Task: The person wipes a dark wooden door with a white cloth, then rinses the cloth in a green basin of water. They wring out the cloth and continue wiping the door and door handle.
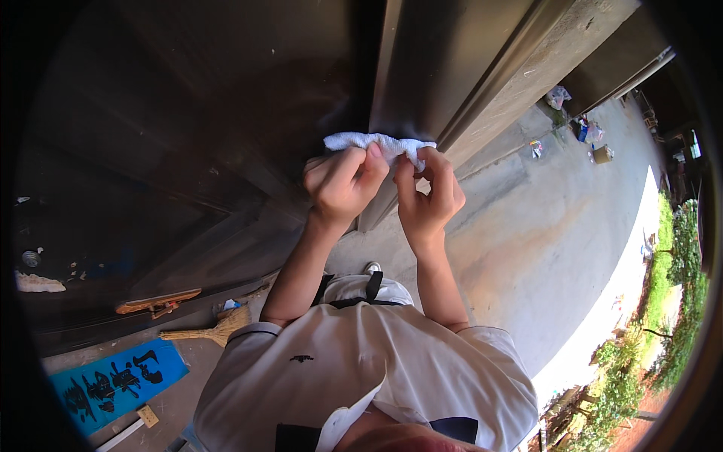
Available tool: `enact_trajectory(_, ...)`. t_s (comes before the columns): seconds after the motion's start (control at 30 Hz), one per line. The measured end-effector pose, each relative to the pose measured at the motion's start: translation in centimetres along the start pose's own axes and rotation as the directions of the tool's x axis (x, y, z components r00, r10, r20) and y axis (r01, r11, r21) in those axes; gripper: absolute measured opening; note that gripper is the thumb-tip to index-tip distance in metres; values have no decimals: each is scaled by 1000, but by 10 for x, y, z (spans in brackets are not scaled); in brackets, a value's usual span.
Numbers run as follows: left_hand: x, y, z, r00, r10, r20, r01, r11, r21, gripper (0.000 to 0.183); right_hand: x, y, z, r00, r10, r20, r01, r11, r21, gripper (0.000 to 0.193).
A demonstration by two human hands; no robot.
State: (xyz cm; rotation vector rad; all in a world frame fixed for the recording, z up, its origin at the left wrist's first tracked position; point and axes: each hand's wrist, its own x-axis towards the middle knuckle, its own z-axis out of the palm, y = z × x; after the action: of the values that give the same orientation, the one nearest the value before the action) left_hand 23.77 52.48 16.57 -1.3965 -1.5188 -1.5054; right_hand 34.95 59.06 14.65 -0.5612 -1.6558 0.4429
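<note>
A white cloth [392, 145], bunched into a long strip, is stretched between my two hands in front of a dark, glossy door [196, 105]. My left hand [343, 184] is closed on the cloth's left part, its thumb pressed on top. At the right end, my right hand [431, 196] pinches the cloth between thumb and fingers, and a short fold hangs down there. The cloth lies against or just before the door and its brown frame [433, 68]; I cannot tell how firmly it touches.
A straw broom [218, 328] and a blue sign with black lettering [124, 380] lie at the lower left. On the concrete ground [520, 241] at the right are plastic bags [593, 132] and a small cardboard box [603, 154]. Green plants [681, 241] edge the far right.
</note>
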Motion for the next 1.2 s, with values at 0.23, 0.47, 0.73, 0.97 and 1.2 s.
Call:
enact_trajectory(0.23,82,31,2,989,-69,-129,64,997,-39,26,83,-37,-1,984,-95,-153,119,980,158,28)
enact_trajectory(0.47,44,24,-5,998,-70,-2,70,998,-7,22,53,-19,-5,989,-100,-108,108,992,69,31)
enact_trajectory(0.73,91,49,0,999,-47,15,49,984,-172,21,92,-30,-8,968,-159,-195,188,972,142,20)
enact_trajectory(0.97,51,46,10,981,-80,175,98,990,-100,24,54,-1,-24,995,-27,-93,32,998,55,19)
enact_trajectory(1.2,46,39,11,987,-67,149,79,994,-80,29,53,3,-15,987,-65,-146,73,996,52,27)
